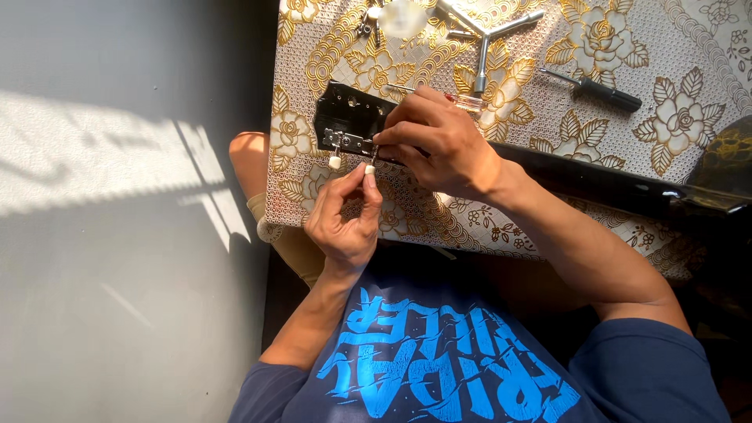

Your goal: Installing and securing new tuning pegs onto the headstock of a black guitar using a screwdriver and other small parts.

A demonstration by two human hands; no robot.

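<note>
I see the black guitar headstock (348, 117) lying near the table's left edge. My left hand (345, 215) pinches a cream tuner knob (370, 168) at its near rim; my right hand (435, 141) grasps a clear-handled screwdriver (468, 102) over it. The gold floral tablecloth (580, 133) carries a three-way wrench (484, 43) and a black screwdriver (599, 92) farther off. Sunlit grey floor (117, 235) lies open to the left.
</note>
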